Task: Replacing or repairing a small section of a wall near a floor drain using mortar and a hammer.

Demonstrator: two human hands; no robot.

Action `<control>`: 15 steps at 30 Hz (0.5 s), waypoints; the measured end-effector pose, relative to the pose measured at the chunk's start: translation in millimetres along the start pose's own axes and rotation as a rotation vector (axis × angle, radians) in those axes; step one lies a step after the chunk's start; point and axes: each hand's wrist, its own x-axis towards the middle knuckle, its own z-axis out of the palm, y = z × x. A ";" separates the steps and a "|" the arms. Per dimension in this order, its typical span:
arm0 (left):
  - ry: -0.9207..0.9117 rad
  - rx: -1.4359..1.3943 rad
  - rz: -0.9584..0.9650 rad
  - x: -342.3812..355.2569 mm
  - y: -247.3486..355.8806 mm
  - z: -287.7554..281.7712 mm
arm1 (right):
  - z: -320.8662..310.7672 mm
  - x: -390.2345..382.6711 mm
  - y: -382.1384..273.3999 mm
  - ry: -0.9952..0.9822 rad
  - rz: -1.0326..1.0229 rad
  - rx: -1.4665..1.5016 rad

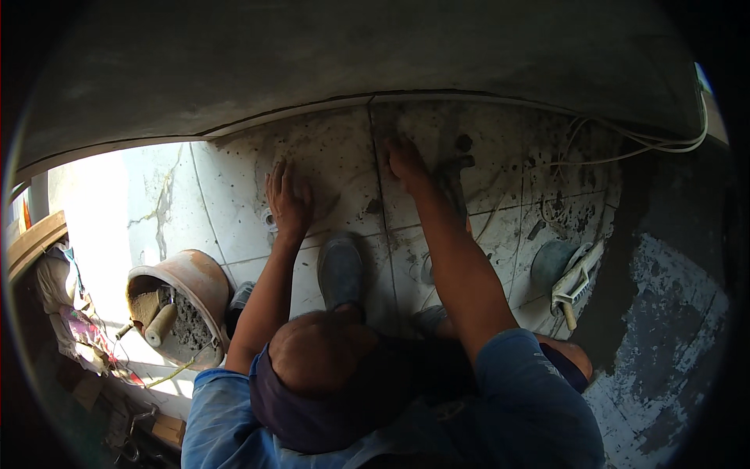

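hard glare bleaches the floor tiles (pixel 156 203) toward nine o'clock; the grey wall (pixel 375 55) at twelve sits in dim shadow; fisheye distortion bows its base; corners fall to black

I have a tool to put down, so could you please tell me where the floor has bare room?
The barest patch is the sunlit floor beyond the bucket, left of the left hand. A dirt-specked gap separates that hand from the right hand. Right of there is crowded: hammer-like tool, cable, debris.
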 end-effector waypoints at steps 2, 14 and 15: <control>0.005 0.000 0.050 5.8 1.2 -0.5 | 5.0 3.3 -2.8 -0.004 0.051 -0.106; 0.017 -0.047 0.029 4.8 6.2 -1.7 | 8.3 3.6 -22.2 0.001 0.119 -0.303; 0.027 -0.050 0.019 4.4 5.8 -2.2 | 9.1 4.8 -13.6 0.036 0.013 -0.265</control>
